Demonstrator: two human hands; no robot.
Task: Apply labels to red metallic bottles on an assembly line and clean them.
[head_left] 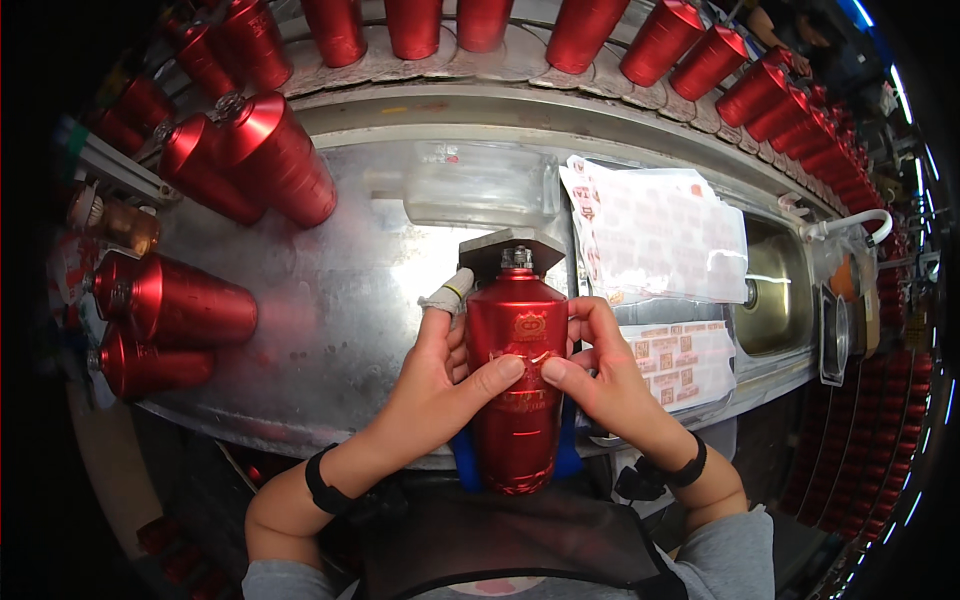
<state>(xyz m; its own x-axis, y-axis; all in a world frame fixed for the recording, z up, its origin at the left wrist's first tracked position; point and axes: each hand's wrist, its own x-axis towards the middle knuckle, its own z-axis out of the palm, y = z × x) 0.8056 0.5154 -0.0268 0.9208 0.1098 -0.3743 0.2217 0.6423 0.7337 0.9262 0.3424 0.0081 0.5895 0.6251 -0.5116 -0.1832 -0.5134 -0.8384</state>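
Centre frame: left hand (440, 375) and right hand (605, 375), fingers closed around red bottle (517, 385), thumbs pressing its front over steel desk (340, 300). Step judged: smoothing label; next needs even thumb pressure.

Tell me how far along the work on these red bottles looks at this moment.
Done, apparently: a row of red bottles stands along the conveyor behind the metal bench. In hand: one red bottle, gripped by the left hand and right hand, both thumbs pressing its front. Possibly left: loose bottles lying on the bench's left side, and sticker sheets on the right; which are finished cannot be told.
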